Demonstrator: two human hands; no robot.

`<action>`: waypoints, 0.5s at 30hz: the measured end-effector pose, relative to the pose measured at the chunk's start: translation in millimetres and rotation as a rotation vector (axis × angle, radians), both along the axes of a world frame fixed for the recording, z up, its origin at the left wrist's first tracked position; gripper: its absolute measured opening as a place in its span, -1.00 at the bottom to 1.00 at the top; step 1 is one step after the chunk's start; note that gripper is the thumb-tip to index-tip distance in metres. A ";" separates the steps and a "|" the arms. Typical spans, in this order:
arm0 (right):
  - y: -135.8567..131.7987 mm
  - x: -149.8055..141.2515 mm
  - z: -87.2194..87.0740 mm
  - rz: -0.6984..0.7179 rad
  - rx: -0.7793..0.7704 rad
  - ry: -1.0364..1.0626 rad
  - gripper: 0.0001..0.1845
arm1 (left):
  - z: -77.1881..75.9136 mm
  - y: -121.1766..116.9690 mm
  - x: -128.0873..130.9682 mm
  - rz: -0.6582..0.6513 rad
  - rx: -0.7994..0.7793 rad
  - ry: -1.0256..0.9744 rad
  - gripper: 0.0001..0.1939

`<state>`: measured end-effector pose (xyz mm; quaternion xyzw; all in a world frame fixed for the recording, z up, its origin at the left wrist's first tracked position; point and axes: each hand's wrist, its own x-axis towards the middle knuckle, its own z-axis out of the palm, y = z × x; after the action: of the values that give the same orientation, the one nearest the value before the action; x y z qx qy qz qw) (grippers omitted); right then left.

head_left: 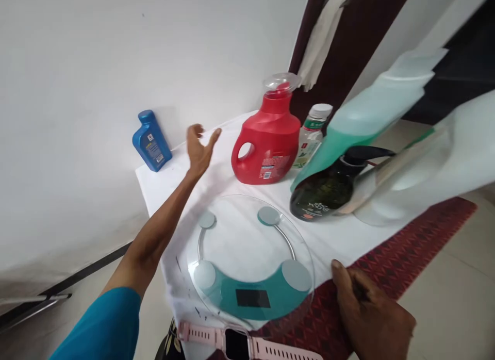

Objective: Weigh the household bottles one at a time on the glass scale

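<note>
One spread, empty left hand point(200, 152), just left of the upright red jug point(268, 135), handle point(235, 156) facing it; right hand point(373, 311) farther, half-curled by table point(334, 241) edge, can't tell hold.

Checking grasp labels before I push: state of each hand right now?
Left hand: open, holding nothing, between the blue bottle and the red jug.
Right hand: fingers partly curled by the red patterned cloth; can't tell if gripping.
</note>
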<state>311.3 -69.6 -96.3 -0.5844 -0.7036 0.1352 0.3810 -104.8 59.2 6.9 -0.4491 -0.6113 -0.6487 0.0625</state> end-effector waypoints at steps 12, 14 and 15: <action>3.2 -3.9 1.9 -0.023 -0.039 -0.005 -0.29 | -12.5 -85.9 -188.0 0.477 -0.351 -0.315 -0.48; 2.4 -6.8 3.3 -0.036 -0.035 0.002 -0.27 | -14.4 -86.5 -185.3 0.472 -0.314 -0.293 -0.53; 2.0 -8.0 3.5 -0.045 -0.037 0.008 -0.27 | -14.9 -88.2 -181.9 0.432 -0.291 -0.263 -0.55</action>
<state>303.2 -67.6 -92.8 -0.6067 -0.6859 0.1420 0.3759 -286.7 -29.0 -8.0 -0.2249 -0.7823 -0.5783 0.0545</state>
